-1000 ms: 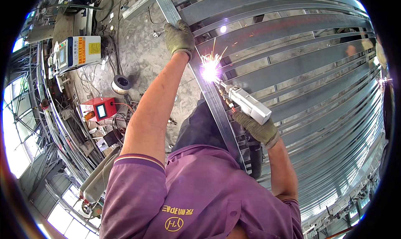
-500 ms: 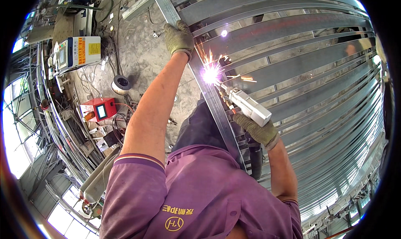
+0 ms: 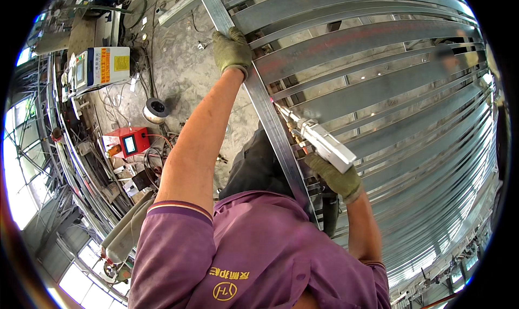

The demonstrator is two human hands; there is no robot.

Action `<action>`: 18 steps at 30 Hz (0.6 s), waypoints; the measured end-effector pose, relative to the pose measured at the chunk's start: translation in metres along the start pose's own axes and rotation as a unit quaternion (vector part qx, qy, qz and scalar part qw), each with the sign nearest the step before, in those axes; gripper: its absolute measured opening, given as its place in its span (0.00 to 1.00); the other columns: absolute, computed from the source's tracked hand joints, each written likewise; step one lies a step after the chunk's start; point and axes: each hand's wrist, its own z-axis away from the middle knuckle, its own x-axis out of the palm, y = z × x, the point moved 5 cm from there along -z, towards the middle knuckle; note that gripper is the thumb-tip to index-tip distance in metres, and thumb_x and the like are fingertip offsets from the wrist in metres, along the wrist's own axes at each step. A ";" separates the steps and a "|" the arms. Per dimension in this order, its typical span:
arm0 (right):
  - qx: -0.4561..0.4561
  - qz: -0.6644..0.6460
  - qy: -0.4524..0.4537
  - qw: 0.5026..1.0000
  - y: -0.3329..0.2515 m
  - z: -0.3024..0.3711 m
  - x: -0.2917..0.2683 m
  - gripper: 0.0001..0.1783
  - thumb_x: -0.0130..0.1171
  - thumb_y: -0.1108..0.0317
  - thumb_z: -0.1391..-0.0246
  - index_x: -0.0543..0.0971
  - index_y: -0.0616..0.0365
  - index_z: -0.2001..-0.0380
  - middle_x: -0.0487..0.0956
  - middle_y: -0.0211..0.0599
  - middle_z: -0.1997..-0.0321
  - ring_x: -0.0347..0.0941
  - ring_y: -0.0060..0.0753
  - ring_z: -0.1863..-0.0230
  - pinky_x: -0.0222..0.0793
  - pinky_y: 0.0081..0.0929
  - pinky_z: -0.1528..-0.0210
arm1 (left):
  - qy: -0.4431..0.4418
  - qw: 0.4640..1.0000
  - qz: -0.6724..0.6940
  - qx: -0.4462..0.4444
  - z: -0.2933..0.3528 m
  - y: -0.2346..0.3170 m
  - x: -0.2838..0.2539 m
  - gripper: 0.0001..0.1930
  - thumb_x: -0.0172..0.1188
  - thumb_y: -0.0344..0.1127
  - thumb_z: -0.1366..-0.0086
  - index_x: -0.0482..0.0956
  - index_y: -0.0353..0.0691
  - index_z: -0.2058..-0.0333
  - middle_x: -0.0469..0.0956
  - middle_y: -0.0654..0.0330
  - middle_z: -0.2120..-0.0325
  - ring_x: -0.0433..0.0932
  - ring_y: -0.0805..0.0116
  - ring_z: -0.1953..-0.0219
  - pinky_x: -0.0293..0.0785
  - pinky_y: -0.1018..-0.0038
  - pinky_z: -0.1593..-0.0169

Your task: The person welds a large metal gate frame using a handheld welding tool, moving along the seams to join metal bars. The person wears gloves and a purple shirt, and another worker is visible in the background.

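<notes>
My left hand (image 3: 231, 50), in a green work glove, grips a long grey metal bar (image 3: 270, 120) that lies across a frame of parallel metal slats (image 3: 378, 87). My right hand (image 3: 338, 176), also gloved, holds a white welding gun (image 3: 319, 141). Its nozzle tip points at the joint where the bar meets a slat, a little below my left hand. No sparks show at the tip. My purple shirt fills the lower middle of the view.
On the concrete floor to the left stand a red box with a small screen (image 3: 127, 142), a white machine with an orange panel (image 3: 100, 66) and a wire spool (image 3: 155, 110), with cables between them. Metal racks curve along the left edge.
Bright sparks flew at the gun's tip in both earlier frames; now the arc is out. Both hands have stayed in about the same place.
</notes>
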 end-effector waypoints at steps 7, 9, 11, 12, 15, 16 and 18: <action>-0.053 0.005 0.048 0.997 -0.018 0.023 -0.018 0.18 0.73 0.65 0.36 0.84 0.60 0.47 0.80 0.23 0.70 0.72 0.15 0.75 0.68 0.21 0.75 | -0.004 0.999 0.033 -0.010 0.009 0.006 -0.008 0.31 0.50 0.53 0.24 0.71 0.27 0.40 0.79 0.30 0.46 0.78 0.30 0.43 0.74 0.47 0.39; -0.043 0.008 0.065 0.997 -0.029 0.027 -0.016 0.18 0.73 0.65 0.35 0.84 0.60 0.47 0.80 0.23 0.70 0.71 0.14 0.75 0.67 0.20 0.75 | -0.005 0.999 0.033 -0.015 0.005 0.004 -0.008 0.31 0.50 0.53 0.24 0.71 0.28 0.39 0.79 0.30 0.45 0.77 0.30 0.42 0.73 0.47 0.39; -0.050 0.020 0.068 0.996 -0.038 0.032 -0.015 0.16 0.72 0.66 0.35 0.85 0.61 0.48 0.83 0.27 0.66 0.77 0.18 0.70 0.73 0.23 0.70 | -0.034 0.998 0.039 -0.032 0.010 0.013 -0.010 0.32 0.50 0.53 0.24 0.70 0.28 0.37 0.78 0.30 0.44 0.77 0.30 0.41 0.73 0.47 0.38; -0.075 0.024 0.071 0.994 -0.039 0.033 -0.011 0.13 0.72 0.67 0.35 0.86 0.61 0.51 0.83 0.27 0.68 0.76 0.19 0.71 0.73 0.23 0.71 | -0.063 0.996 0.040 -0.041 0.009 0.013 -0.012 0.36 0.49 0.54 0.24 0.66 0.26 0.32 0.77 0.31 0.41 0.76 0.31 0.39 0.72 0.49 0.35; -0.222 0.099 0.072 0.967 -0.042 0.030 -0.003 0.13 0.72 0.66 0.35 0.86 0.61 0.53 0.83 0.27 0.68 0.76 0.18 0.71 0.72 0.23 0.70 | -0.041 0.998 0.030 -0.045 -0.002 -0.009 -0.002 0.38 0.47 0.55 0.23 0.63 0.26 0.29 0.75 0.31 0.38 0.74 0.32 0.36 0.70 0.51 0.32; -0.178 0.091 0.077 0.977 -0.045 0.030 -0.001 0.13 0.72 0.66 0.36 0.86 0.62 0.52 0.83 0.27 0.68 0.76 0.19 0.71 0.73 0.24 0.70 | -0.044 0.998 0.033 -0.042 -0.001 -0.005 -0.002 0.38 0.46 0.56 0.23 0.63 0.26 0.29 0.74 0.30 0.37 0.73 0.33 0.35 0.69 0.51 0.32; -0.124 0.090 0.078 0.985 -0.051 0.027 0.009 0.14 0.70 0.65 0.34 0.85 0.62 0.50 0.84 0.30 0.65 0.78 0.21 0.66 0.76 0.25 0.65 | -0.046 0.997 0.031 -0.047 0.005 -0.005 -0.005 0.39 0.44 0.56 0.23 0.61 0.25 0.29 0.70 0.29 0.34 0.71 0.34 0.32 0.67 0.51 0.30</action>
